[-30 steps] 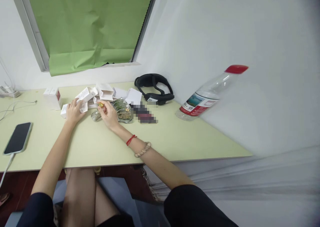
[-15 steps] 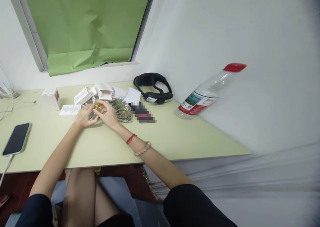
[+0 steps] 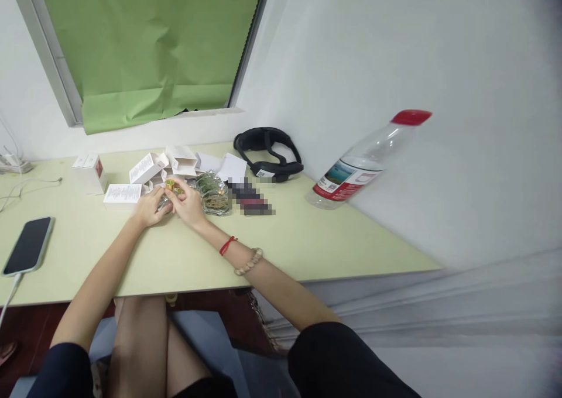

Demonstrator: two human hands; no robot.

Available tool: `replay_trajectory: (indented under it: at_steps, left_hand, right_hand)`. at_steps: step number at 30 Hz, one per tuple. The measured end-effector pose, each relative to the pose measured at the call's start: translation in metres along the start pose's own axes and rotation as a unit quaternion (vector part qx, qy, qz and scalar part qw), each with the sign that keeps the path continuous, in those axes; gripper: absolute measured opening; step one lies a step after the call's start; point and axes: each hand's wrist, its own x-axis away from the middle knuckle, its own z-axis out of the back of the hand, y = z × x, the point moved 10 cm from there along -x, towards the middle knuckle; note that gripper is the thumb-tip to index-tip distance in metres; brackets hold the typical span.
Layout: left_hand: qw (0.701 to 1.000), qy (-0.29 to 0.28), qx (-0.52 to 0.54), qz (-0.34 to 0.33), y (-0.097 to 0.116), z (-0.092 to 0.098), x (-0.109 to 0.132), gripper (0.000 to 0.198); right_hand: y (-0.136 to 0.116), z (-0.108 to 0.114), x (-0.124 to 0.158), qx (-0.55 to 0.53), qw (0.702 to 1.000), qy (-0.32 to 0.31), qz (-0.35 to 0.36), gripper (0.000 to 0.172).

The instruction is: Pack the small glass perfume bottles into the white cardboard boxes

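Note:
My right hand (image 3: pixel 189 203) is closed, with thumb and fingers pinching a small shiny yellow-gold piece (image 3: pixel 170 184) whose kind I cannot make out. Close against it, my left hand (image 3: pixel 150 208) curls its fingers at something silvery, mostly hidden beneath the hands. Just right of my right hand lies a heap of clear, shiny packets (image 3: pixel 215 193) with green and brown contents. A white printed box (image 3: pixel 123 194) lies to the left of my left hand. Behind the hands, an opened white box (image 3: pixel 181 160) and another white box (image 3: pixel 148 168) lie on their sides.
A white box (image 3: pixel 88 174) stands at the left, behind a phone (image 3: pixel 28 246) on a cable. Black headgear (image 3: pixel 270 158) rests by the wall. A plastic bottle with a red cap (image 3: pixel 351 175) stands at the right of the pale table (image 3: pixel 281 246). Beside the packets lies a blurred-out dark item (image 3: pixel 252 199).
My right hand's fingers have drawn in around the small yellow-gold piece, which now shows more upright between the fingertips. My left hand stays nearly in place.

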Motion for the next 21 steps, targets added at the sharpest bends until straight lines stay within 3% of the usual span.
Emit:
replay_trajectory:
  at_steps: [7, 11, 16, 21]
  left_hand:
    - [1.000, -0.014, -0.016, 0.018, 0.000, 0.000, 0.001, 0.039]
    - [0.998, 0.014, -0.052, 0.013, 0.003, 0.006, 0.001, 0.031]
    - [0.994, 0.077, -0.077, -0.021, 0.010, 0.018, 0.001, 0.027]
    - [0.990, 0.108, -0.080, -0.032, 0.012, 0.027, 0.003, 0.025]
  right_hand:
    - [-0.010, 0.010, -0.003, -0.028, 0.999, 0.029, 0.020, 0.046]
    - [0.001, 0.014, -0.005, 0.001, 1.000, 0.026, -0.008, 0.048]
    - [0.005, 0.010, -0.005, 0.097, 0.995, -0.004, -0.003, 0.031]
    - [0.012, 0.009, -0.006, 0.123, 0.992, -0.012, -0.021, 0.022]
